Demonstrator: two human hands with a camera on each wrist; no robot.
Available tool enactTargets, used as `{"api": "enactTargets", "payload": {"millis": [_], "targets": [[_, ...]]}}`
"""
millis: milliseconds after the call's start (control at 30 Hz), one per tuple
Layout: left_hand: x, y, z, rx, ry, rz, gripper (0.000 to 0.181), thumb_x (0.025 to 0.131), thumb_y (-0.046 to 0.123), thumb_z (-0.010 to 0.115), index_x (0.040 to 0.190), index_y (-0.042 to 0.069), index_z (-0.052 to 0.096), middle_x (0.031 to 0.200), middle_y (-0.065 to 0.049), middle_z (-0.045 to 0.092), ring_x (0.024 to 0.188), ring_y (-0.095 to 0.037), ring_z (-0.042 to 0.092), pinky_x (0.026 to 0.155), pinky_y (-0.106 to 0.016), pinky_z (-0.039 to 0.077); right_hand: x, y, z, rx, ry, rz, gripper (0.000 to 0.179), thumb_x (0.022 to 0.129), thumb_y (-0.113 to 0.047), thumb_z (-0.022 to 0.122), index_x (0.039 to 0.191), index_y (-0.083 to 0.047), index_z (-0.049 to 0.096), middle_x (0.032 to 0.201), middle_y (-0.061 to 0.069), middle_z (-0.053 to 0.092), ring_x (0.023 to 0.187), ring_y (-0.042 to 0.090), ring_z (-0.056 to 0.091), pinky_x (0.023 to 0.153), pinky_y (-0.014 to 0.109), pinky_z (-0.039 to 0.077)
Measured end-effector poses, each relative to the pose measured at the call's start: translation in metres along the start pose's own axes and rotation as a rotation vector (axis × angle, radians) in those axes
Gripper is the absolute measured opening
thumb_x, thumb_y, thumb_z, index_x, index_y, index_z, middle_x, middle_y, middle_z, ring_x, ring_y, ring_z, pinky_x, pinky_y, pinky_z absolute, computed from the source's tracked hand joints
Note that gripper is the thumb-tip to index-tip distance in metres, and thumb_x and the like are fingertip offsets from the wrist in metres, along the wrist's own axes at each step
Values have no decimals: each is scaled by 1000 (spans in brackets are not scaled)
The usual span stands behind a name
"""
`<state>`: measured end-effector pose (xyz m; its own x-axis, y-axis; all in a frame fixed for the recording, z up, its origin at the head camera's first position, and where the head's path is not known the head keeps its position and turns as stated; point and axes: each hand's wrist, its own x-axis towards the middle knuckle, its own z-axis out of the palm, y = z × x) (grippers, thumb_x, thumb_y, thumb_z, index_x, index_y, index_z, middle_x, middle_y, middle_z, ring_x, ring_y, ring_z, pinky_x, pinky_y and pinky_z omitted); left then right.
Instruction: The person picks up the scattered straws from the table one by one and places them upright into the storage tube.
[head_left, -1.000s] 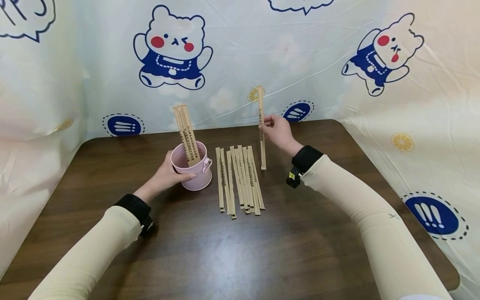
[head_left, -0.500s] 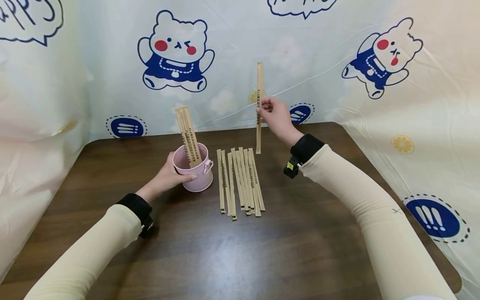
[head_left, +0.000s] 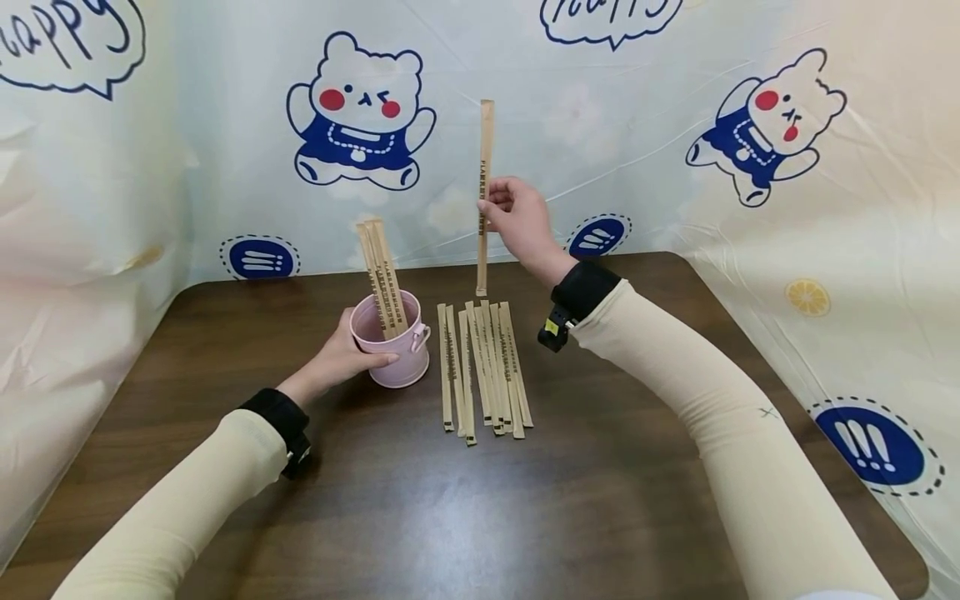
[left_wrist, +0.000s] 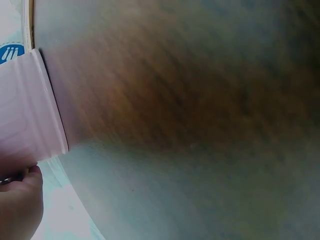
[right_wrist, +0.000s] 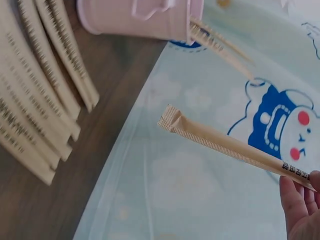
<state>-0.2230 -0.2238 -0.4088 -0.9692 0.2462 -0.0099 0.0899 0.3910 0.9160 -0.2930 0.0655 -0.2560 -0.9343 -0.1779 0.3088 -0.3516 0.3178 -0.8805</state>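
Note:
My left hand holds a small pink bucket with its thumb across the front wall; the fingers behind are hidden. Several upright paper-wrapped straws lean to the left inside the bucket. In my right hand, thumb and fingertips pinch another paper-wrapped straw, held upright above the table's back edge. Its lower end has a crimped tip in the right wrist view, where the wrapped straw slants; the wrapper hides its contents. Loose wrapped straws lie side by side on the table, right of the bucket.
The brown wooden table has rounded corners. Behind it and along both sides hangs a pale printed curtain with bear drawings. The bucket's small handle hinge sticks out on its right side.
My right hand has lifted the paper-wrapped straw and carried it left, from the right of the loose straws to above their far ends. The left hand still holds the bucket in place.

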Motion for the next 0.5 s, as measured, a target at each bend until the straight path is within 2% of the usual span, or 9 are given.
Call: {"api": "enactTargets", "payload": {"millis": [300,500], "targets": [[0,1,0,-2,-8,12,95,80,11,78,148,4,12,147,-25,28,136,-38,34,115,-56,27,5,-22,29,65,-2,-37,28,97,-7,60,122,5,58,106,16,61,90,19,62,84,34,59],[-1,-1,0,-4,-8,16,94,80,10,78,148,3,13,147,-25,28,136,-39,34,115,-55,27,4,-31,48,101,-37,-45,29,97,-6,60,123,5,57,109,18,62,92,20,62,82,30,58]]}}
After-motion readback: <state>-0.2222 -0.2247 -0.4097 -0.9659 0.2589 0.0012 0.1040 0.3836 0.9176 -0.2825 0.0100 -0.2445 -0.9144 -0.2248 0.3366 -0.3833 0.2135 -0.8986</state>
